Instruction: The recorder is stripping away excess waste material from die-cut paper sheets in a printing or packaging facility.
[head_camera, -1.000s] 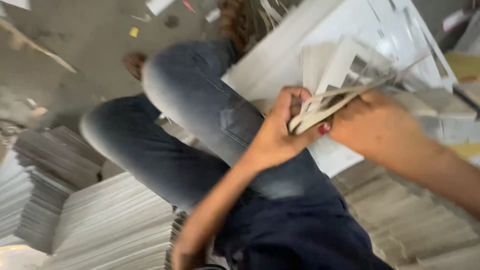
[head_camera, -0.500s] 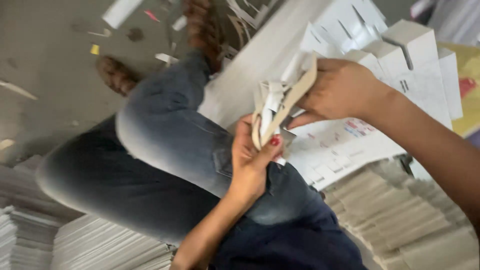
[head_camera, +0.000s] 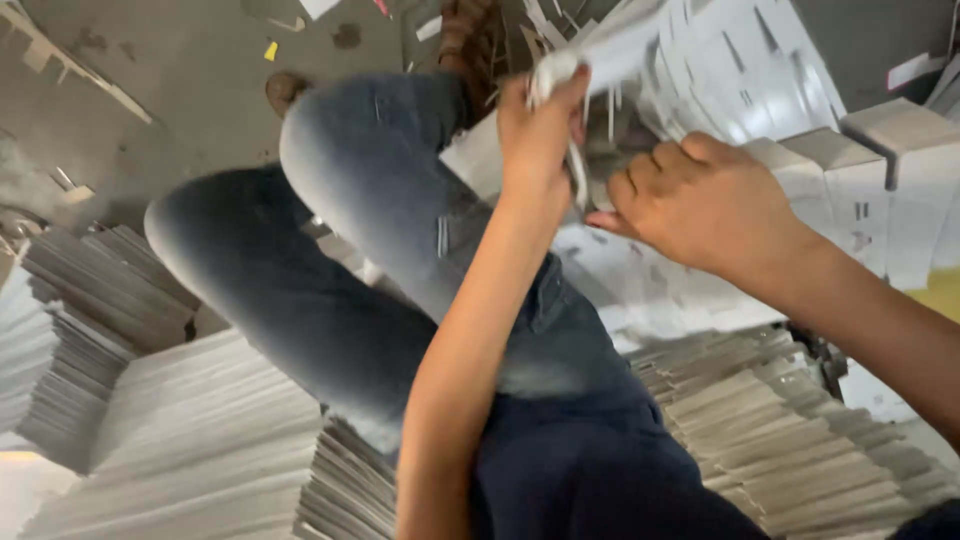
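My left hand (head_camera: 537, 135) is raised in front of me and pinches the edge of a white flat cardboard blank (head_camera: 610, 55), partly folded. My right hand (head_camera: 700, 205) is curled beside it, fingers closed on the lower part of the same blank. Both hands are above my knees, which are in blue jeans (head_camera: 400, 250). The blank is blurred and its shape is hard to make out.
Stacks of flat white cardboard blanks lie at the lower left (head_camera: 190, 440) and lower right (head_camera: 790, 430). Folded white boxes (head_camera: 880, 170) stand at the right. My brown shoes (head_camera: 470, 40) rest on a grey concrete floor (head_camera: 150, 70) littered with paper scraps.
Both hands have lifted the cardboard blank upward and away from my lap. My left hand has shifted from below the blank to gripping its edge from the left.
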